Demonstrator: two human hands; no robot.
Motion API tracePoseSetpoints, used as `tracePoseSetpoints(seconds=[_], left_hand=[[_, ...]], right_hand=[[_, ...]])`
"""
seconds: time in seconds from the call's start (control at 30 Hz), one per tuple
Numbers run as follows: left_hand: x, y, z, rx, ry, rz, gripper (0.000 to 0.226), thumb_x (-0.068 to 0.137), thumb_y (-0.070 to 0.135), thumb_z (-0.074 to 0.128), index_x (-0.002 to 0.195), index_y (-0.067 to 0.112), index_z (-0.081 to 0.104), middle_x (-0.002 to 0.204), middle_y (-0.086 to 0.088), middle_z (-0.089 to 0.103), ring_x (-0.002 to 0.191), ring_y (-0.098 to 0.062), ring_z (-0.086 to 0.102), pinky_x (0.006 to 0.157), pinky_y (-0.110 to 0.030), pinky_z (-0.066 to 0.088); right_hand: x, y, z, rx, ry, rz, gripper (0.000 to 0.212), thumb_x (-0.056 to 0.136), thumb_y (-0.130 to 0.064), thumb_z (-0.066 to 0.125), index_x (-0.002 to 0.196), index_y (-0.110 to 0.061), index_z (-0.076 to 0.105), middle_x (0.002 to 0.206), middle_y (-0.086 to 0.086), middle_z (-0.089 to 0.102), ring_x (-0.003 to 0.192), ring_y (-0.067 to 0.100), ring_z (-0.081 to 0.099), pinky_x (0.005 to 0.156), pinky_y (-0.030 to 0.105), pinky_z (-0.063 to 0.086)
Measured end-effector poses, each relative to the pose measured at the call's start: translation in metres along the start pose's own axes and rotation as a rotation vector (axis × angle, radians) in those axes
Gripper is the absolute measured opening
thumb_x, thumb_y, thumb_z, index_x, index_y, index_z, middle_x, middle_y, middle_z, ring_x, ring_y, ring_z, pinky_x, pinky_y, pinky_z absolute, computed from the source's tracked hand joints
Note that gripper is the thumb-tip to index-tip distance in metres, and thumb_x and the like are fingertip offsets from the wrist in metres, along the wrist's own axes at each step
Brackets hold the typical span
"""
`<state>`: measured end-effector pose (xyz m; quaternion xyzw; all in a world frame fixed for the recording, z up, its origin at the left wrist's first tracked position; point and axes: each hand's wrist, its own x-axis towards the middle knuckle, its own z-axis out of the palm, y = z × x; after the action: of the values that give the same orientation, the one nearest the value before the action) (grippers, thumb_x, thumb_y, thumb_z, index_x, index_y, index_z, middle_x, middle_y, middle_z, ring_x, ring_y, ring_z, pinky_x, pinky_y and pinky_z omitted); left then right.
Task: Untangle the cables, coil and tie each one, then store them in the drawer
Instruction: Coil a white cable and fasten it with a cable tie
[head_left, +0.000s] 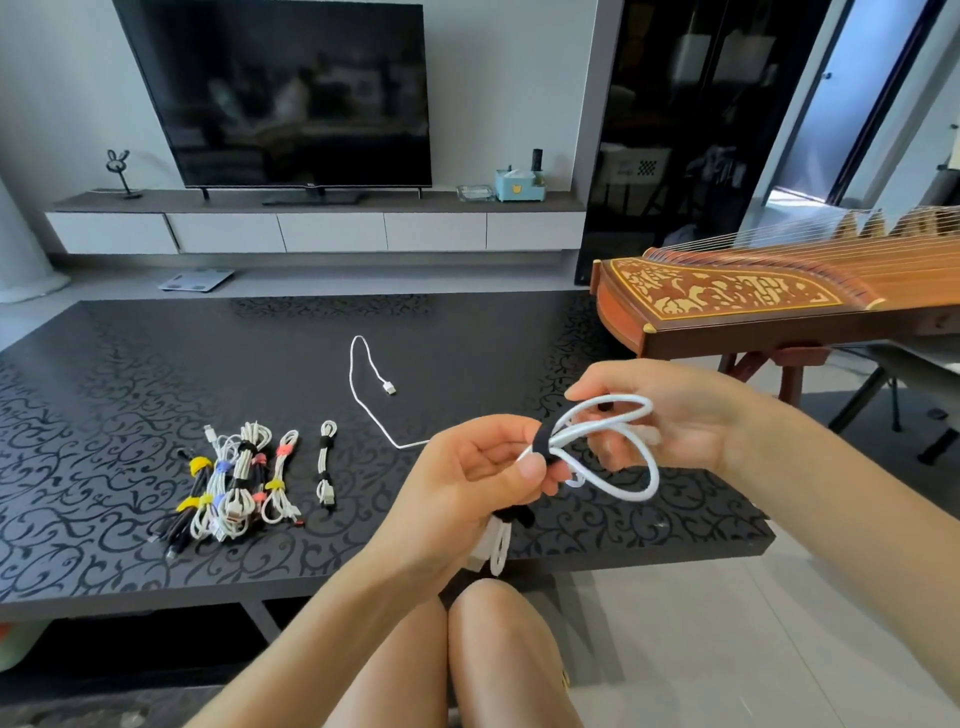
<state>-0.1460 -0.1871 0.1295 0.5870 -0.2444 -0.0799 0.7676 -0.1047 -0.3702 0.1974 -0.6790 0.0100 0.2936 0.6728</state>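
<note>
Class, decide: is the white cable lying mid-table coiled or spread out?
Spread out: white cable trails in a loose curve, no tie visible.

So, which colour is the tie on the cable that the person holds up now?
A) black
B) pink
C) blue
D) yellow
A: the tie wrapped round the white cable, where its loops meet, is black.
</note>
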Motion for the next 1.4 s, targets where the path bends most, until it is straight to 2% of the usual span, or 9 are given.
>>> tracePoseSetpoints(seconds=[0.13,0.27,0.4,0.53,0.7,0.8,0.97,1.2,1.4], left_hand=[[0.011,0.003,0.003,0.026,0.080,0.080,0.017,0.086,0.016,0.057,0.080,0.020,0.072,0.072,0.002,0.066,0.067,-0.008,0.060,0.066,-0.016,0.048],[0.021,0.009,-0.002,0.026,0.152,0.116,0.027,0.083,0.041,0.057,0.063,0.024,0.061,0.064,0.005,0.053,0.062,-0.010,0.045,0.063,-0.016,0.040],[0.032,0.027,-0.021,-0.258,0.360,0.132,0.024,0.082,0.036,0.057,0.073,0.015,0.054,0.056,0.007,0.045,0.051,-0.009,0.041,0.051,-0.018,0.040],[0.040,0.050,-0.042,-0.394,0.425,0.083,0.016,0.080,0.026,0.051,0.077,0.011,0.046,0.053,0.007,0.043,0.045,-0.006,0.037,0.044,-0.016,0.035],[0.040,0.052,-0.033,-0.467,0.302,-0.132,0.013,0.078,0.022,0.054,0.076,0.010,0.049,0.051,0.006,0.039,0.042,-0.007,0.035,0.043,-0.017,0.032],[0.039,0.052,-0.030,-0.591,0.248,-0.231,0.012,0.075,0.019,0.057,0.073,0.008,0.055,0.051,0.005,0.039,0.041,-0.008,0.036,0.042,-0.017,0.034],[0.039,0.047,-0.027,-0.649,0.222,-0.279,0.021,0.076,0.020,0.059,0.066,0.004,0.069,0.051,0.004,0.041,0.042,-0.008,0.037,0.043,-0.017,0.035],[0.041,0.040,-0.034,-0.628,0.243,-0.214,0.017,0.077,0.021,0.061,0.068,0.006,0.061,0.047,0.007,0.031,0.038,-0.006,0.030,0.039,-0.017,0.032],[0.058,0.039,-0.027,-0.466,0.314,-0.165,0.022,0.075,0.030,0.065,0.073,0.008,0.063,0.043,0.009,0.023,0.035,-0.005,0.023,0.036,-0.017,0.026]], right_hand=[[0.004,0.001,-0.001,0.141,-0.097,0.003,0.010,0.065,-0.017,0.065,0.064,-0.009,0.060,0.061,0.004,0.046,0.053,0.010,0.038,0.046,0.017,0.035],[0.005,0.016,0.000,-0.144,-0.091,-0.269,0.029,0.088,-0.034,0.052,0.069,-0.012,0.048,0.052,0.004,0.053,0.044,0.015,0.048,0.047,0.024,0.039],[0.002,0.037,0.003,-0.586,0.158,-0.586,0.049,0.099,-0.034,0.040,0.056,-0.013,0.045,0.049,0.003,0.058,0.044,0.013,0.051,0.053,0.020,0.042],[0.006,0.046,-0.003,-0.622,0.408,-0.724,0.049,0.098,-0.030,0.040,0.058,-0.008,0.057,0.059,0.007,0.062,0.055,0.014,0.058,0.061,0.022,0.045],[0.021,0.020,0.020,-0.423,0.351,-0.744,0.028,0.092,-0.037,0.049,0.118,-0.032,0.055,0.109,-0.016,0.064,0.101,-0.004,0.060,0.081,0.013,0.048],[0.031,0.003,0.036,-0.301,0.175,-0.725,0.035,0.094,-0.024,0.053,0.127,-0.036,0.049,0.122,-0.019,0.058,0.113,-0.007,0.053,0.089,0.016,0.047],[0.035,-0.009,0.052,-0.227,0.114,-0.754,0.018,0.096,-0.015,0.053,0.101,-0.008,0.069,0.083,0.001,0.069,0.078,0.012,0.064,0.064,0.028,0.053],[0.038,-0.007,0.042,-0.452,0.250,-0.731,0.027,0.094,-0.005,0.054,0.086,-0.025,0.071,0.065,-0.003,0.067,0.051,0.002,0.053,0.052,0.016,0.043],[0.043,-0.011,0.043,-0.524,0.389,-0.735,0.021,0.092,-0.016,0.059,0.076,-0.012,0.072,0.054,-0.004,0.063,0.044,0.000,0.050,0.048,0.009,0.035]])
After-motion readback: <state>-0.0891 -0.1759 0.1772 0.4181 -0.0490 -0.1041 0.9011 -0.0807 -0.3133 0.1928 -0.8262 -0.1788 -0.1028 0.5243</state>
